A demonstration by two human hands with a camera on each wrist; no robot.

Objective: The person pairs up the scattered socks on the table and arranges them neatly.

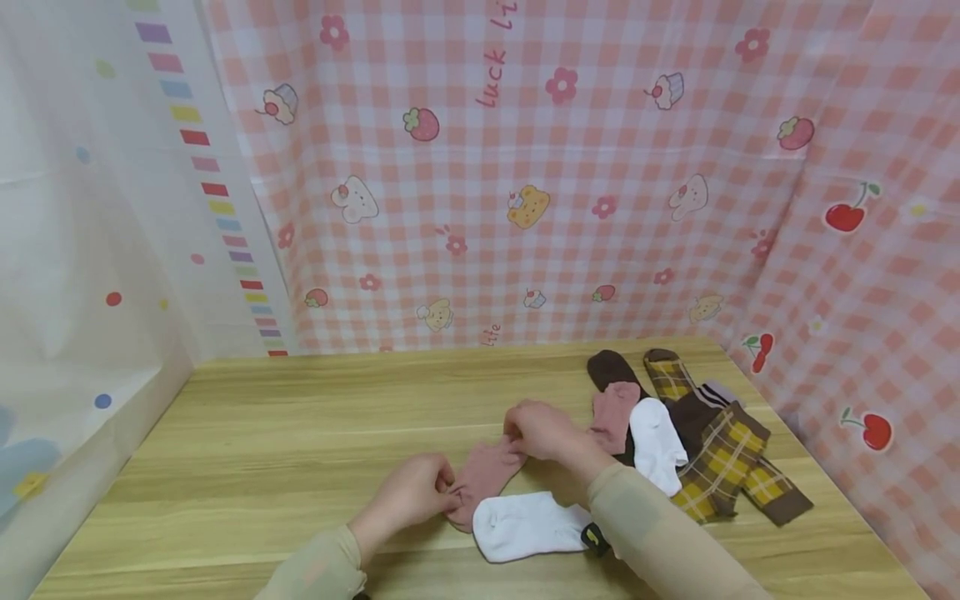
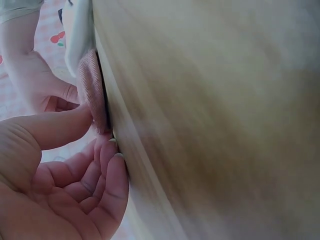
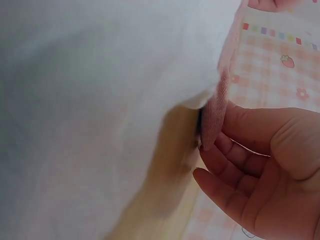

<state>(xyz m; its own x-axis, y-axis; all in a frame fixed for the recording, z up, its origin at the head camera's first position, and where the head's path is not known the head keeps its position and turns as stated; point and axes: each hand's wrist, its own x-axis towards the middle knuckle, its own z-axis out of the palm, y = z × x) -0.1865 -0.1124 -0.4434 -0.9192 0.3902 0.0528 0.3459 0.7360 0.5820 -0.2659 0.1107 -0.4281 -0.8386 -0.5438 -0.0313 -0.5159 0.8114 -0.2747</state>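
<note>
A pink sock (image 1: 486,477) lies stretched at a slant on the wooden table, between both hands. My left hand (image 1: 411,493) pinches its near-left end; in the left wrist view the thumb and fingertips meet on the ribbed pink fabric (image 2: 93,85). At the sock's far-right end, my right hand (image 1: 546,432) pinches the edge, and the right wrist view shows the pink fabric (image 3: 216,112) between thumb and fingers. Just in front lies a white sock (image 1: 528,525) with a dark label at its right end, close to the right sleeve and partly overlapped by it.
Right of the hands is a loose pile: another pink sock (image 1: 617,412), a white sock (image 1: 656,442), a dark brown sock (image 1: 613,368) and yellow-brown plaid socks (image 1: 727,458). A pink checked cloth (image 1: 480,250) hangs behind the wooden table (image 1: 300,417).
</note>
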